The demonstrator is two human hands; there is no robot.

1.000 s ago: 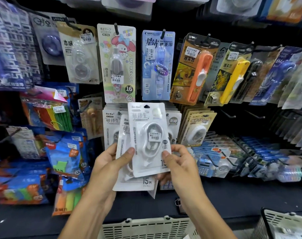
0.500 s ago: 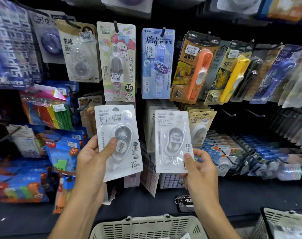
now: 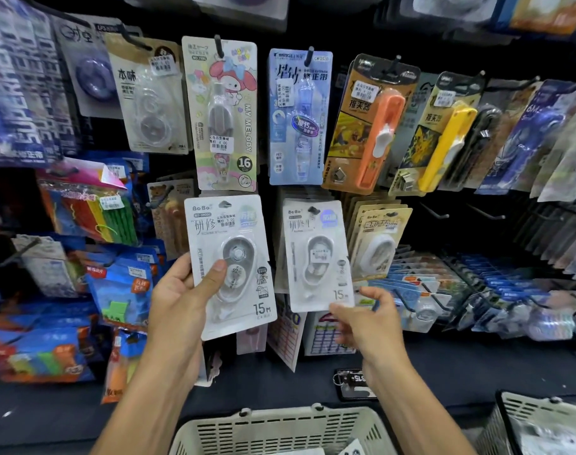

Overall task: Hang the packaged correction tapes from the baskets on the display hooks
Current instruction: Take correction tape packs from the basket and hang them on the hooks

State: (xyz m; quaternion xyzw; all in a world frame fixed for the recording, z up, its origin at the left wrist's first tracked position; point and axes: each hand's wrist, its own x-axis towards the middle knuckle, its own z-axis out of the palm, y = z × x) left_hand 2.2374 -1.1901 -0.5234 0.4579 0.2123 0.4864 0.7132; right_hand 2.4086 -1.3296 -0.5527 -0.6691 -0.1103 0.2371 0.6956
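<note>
My left hand [image 3: 178, 300] gripped a white carded correction tape pack [image 3: 231, 264] (thumb on its blister); my right hand's [image 3: 365, 323] fingers [image 3: 341, 311], loosely apart, touched the hanging white pack's [image 3: 316, 254] bottom edge.

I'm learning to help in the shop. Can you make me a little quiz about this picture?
1. True or false: the left hand grips a white 15M tape pack.
2. Which pack hangs directly above it? A My Melody pack B orange tool pack
3. What sits at the bottom, below the hands?

Key: 1 true. 2 A. 3 A pale slotted basket.
</note>
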